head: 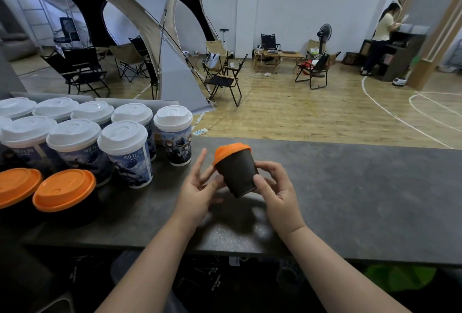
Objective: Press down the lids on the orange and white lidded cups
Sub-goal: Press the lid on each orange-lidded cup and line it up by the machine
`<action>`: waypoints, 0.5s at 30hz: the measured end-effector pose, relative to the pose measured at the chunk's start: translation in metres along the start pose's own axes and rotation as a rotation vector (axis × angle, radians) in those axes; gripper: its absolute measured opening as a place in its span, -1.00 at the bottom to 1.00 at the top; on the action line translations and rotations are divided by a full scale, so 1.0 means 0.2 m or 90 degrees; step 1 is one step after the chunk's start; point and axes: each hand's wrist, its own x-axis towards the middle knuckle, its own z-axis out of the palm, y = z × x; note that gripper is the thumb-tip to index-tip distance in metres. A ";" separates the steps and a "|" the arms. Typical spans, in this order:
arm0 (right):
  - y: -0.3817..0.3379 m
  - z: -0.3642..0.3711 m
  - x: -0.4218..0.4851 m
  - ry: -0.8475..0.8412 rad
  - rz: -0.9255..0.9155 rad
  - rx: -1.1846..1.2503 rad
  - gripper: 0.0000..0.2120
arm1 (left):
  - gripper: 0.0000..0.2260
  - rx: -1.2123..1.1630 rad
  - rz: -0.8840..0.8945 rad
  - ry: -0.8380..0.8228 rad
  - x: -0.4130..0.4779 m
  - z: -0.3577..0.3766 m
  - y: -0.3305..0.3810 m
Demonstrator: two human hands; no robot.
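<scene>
- The right hand (277, 192) pinches the cup (236, 175) by its wall, lifted just above the table (350, 187), centre.
- The left hand (197, 187) is spread, fingers straight, thumb at the cup's left side.
- The cup tilts, its lid (231, 152) facing far-left; the left hand is nearer the lid.

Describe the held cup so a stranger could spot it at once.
Start at the grey counter; white-lidded cups crowd its left end. Right of them, the right hand holds a dark cup with an orange lid. It alone is lifted and tilted; the two other orange-lidded cups stand upright at the far left.
</scene>
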 end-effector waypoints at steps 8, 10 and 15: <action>0.00 -0.02 0.01 -0.013 0.054 0.014 -0.66 | -0.49 -0.016 0.047 0.025 -0.01 0.01 0.00; -0.01 -0.07 0.00 -0.028 0.059 0.006 -0.65 | -0.56 -0.019 0.063 0.018 -0.03 0.05 0.01; -0.09 -0.43 -0.06 -0.033 0.060 -0.011 -0.52 | -0.59 -0.012 0.082 -0.025 -0.09 0.38 0.00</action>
